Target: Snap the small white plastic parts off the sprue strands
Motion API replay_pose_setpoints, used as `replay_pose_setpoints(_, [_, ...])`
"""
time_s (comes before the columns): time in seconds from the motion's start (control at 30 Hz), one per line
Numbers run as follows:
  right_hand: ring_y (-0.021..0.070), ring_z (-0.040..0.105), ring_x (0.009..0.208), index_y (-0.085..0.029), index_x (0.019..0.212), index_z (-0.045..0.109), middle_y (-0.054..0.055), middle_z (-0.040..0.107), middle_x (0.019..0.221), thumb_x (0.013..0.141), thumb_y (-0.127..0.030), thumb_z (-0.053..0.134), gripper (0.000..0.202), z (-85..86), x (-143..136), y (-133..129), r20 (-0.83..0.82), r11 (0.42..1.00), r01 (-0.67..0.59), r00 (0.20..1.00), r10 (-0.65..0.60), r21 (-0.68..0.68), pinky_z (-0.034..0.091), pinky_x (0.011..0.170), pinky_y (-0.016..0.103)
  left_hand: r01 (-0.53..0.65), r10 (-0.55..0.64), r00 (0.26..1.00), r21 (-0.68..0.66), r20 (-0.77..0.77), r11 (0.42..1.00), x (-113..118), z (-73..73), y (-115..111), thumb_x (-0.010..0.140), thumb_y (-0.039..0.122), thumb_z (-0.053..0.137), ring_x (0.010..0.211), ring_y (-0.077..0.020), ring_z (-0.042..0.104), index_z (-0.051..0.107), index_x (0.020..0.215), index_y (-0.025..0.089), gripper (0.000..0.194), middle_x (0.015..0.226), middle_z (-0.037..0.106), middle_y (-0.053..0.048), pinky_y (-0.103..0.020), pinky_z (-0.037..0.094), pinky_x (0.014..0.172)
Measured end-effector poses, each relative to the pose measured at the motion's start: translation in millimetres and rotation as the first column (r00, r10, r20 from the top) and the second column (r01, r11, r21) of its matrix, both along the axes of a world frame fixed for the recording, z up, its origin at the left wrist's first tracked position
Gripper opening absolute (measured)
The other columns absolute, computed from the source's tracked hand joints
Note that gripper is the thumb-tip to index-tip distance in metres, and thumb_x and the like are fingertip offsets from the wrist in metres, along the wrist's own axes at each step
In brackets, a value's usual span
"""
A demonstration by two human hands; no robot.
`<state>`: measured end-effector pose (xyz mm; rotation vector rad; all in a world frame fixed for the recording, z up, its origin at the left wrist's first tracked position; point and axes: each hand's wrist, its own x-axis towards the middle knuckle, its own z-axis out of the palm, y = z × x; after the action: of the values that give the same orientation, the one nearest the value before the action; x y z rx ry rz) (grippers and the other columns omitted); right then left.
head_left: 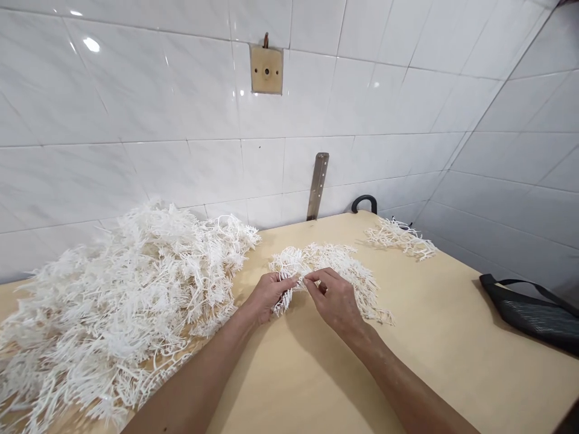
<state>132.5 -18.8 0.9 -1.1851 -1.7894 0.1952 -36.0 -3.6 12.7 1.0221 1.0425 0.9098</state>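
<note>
My left hand (270, 295) is closed around a white artificial foliage sprig (289, 260) above the table. Beside it, my right hand (332, 295) pinches at the same sprig with thumb and forefinger; the fingertips of both hands are close together. What exactly sits between the right fingertips is too small to make out. Behind and to the right of the hands lies a small heap of white sprigs (357, 274), partly hidden by my right hand. A large pile of the same white foliage (149, 295) covers the table on the left.
The tan tabletop (280, 386) meets a white tiled wall at the back. A metal bracket (318, 185) and a black curved handle (364, 202) stand at its rear edge. More white twigs (400, 238) lie at back right. A black bag (534, 310) rests at the right edge.
</note>
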Motion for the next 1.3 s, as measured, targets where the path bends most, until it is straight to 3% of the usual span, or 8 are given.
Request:
replay_pose_setpoints(0.27, [0.0132,0.057,0.059,-0.019,0.086,0.069,0.005,0.069,0.086,0.089,-0.029,0.055,0.017,-3.8,-4.4,-0.6,-0.019,0.997,0.013,1.000,-0.014,-0.070,0.048,0.064,0.030,-0.033,0.033,0.999,0.001,0.012,0.999,0.5,-5.8,2.9,0.059,0.055,0.081,0.049,-0.0105,0.050,0.058,0.065,0.016,0.046,0.056,0.058,0.001,-0.023,0.031,0.048])
replay_pose_setpoints(0.53, [0.0161,0.059,0.059,-0.021,0.082,0.070,0.002,0.068,0.073,0.083,-0.036,0.059,0.019,-2.0,-9.5,0.0,-0.149,0.949,0.043,0.984,-0.093,-0.313,0.045,0.056,0.029,-0.015,0.015,0.999,-0.003,0.042,1.000,1.0,-5.9,3.1,0.057,0.057,0.082,0.049,-0.0118,0.053,0.057,0.062,0.016,0.049,0.056,0.060,-0.001,-0.023,0.033,0.048])
replay_pose_setpoints(0.67, [0.0165,0.057,0.056,-0.021,0.082,0.068,0.001,0.065,0.064,0.083,-0.038,0.058,0.020,-1.8,-9.8,0.9,-0.176,0.928,0.033,0.979,-0.105,-0.371,0.043,0.052,0.028,-0.011,0.011,1.000,0.015,0.027,1.000,0.5,-7.8,3.8,0.056,0.060,0.081,0.050,-0.0117,0.052,0.057,0.062,0.015,0.051,0.055,0.059,-0.001,-0.022,0.031,0.047])
replay_pose_setpoints(0.97, [0.0180,0.061,0.062,-0.019,0.086,0.070,0.005,0.069,0.074,0.085,-0.040,0.054,0.027,-2.0,-8.6,2.6,-0.162,0.936,0.003,0.985,-0.064,-0.351,0.046,0.054,0.029,-0.072,0.072,0.997,0.013,0.008,0.997,4.4,-5.9,2.1,0.055,0.051,0.084,0.047,-0.0094,0.046,0.055,0.060,0.016,0.045,0.054,0.054,0.001,-0.023,0.031,0.047])
replay_pose_setpoints(1.1, [0.0174,0.059,0.061,-0.019,0.083,0.068,0.004,0.067,0.072,0.085,-0.035,0.054,0.022,-2.1,-7.6,2.6,-0.122,0.938,0.033,0.989,-0.080,-0.346,0.045,0.056,0.029,-0.125,0.128,0.990,0.060,-0.052,0.990,6.1,-6.6,2.7,0.055,0.049,0.084,0.044,-0.0062,0.034,0.048,0.055,0.018,0.048,0.047,0.043,0.005,-0.023,0.024,0.045])
replay_pose_setpoints(1.3, [0.0167,0.057,0.065,-0.020,0.078,0.062,0.005,0.064,0.079,0.087,-0.025,0.049,0.017,-8.1,-11.4,4.3,0.062,0.986,0.101,0.994,-0.093,-0.137,0.043,0.065,0.031,-0.140,0.151,0.985,0.119,-0.089,0.983,10.5,-1.9,-2.0,0.059,0.048,0.082,0.042,-0.0050,0.026,0.043,0.053,0.019,0.050,0.045,0.035,0.007,-0.023,0.018,0.044])
